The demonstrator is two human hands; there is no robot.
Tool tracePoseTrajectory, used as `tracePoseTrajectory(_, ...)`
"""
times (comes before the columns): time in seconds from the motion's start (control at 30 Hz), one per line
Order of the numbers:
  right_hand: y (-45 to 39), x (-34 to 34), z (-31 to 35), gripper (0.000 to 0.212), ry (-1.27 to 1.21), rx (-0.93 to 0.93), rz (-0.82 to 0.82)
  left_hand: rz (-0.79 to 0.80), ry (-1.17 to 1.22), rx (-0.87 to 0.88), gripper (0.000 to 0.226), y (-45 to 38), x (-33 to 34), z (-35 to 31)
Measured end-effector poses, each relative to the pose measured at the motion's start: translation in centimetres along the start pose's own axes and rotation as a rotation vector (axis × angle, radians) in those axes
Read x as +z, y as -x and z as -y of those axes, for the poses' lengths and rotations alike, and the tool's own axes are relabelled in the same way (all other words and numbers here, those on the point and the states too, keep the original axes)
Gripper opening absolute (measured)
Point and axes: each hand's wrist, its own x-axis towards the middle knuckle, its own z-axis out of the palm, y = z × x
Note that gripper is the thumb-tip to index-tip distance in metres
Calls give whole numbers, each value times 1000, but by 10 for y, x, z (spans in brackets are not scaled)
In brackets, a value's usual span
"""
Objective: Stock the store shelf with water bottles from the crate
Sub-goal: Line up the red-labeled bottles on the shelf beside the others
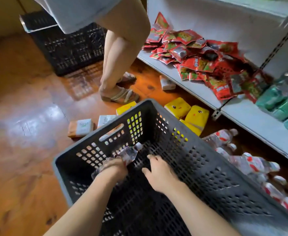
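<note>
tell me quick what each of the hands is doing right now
Left hand: grips a clear plastic water bottle inside the dark grey perforated plastic crate.
Right hand: open, holding nothing, fingers spread low in the crate.

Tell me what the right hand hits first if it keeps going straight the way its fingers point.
Probably the far perforated wall of the dark crate. The right hand is open inside the crate, fingers pointing away from the wearer, with only bare crate floor visible ahead. Depth is unclear; the water bottle lies left of that line.
</note>
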Motion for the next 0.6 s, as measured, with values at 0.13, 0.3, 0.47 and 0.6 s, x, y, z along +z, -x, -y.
tracePoseTrajectory(0.13, -17, 34, -1, 52, -69, 57, 99, -28, -200, -57, 36, -4, 7, -3)
tracePoseTrajectory(0.3, -37, 61, 6, 50, -353, 180, 191, -10, -71, -67, 60, -21, 23, 7)
tracePoseTrajectory(0.47, -37, 74, -12, 53, -600, 304, 166, 131, 175, 22, 78, -27, 26, 8)
tracePoseTrajectory(0.6, -33, 82, -18, 53, -690, 331, 137, 162, 133, 127, 56, -17, 36, 0)
